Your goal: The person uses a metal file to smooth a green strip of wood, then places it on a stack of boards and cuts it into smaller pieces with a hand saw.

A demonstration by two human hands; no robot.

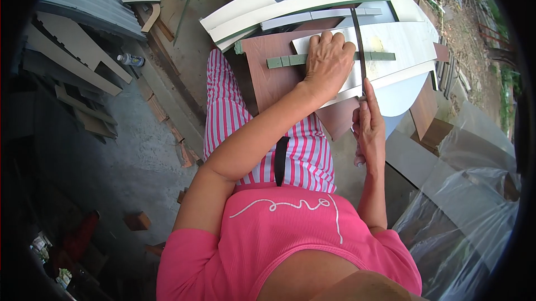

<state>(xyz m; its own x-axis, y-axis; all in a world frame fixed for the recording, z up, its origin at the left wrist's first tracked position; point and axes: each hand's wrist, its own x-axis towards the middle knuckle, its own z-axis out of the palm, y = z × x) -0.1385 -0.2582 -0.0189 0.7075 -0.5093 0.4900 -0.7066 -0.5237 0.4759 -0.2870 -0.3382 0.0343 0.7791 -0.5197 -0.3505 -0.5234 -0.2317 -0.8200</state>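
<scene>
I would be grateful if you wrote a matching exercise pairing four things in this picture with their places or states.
1. left hand
2. right hand
3. dark narrow tool
4. small bottle

A. crossing the green strip
B. covering part of the strip
C. in the picture's left part
D. gripping the tool's near end

Pairs: 1-B, 2-D, 3-A, 4-C

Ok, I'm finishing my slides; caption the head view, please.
Left hand on a green strip, right hand gripping a long, dark tool that crosses it, over a pale board.
</scene>
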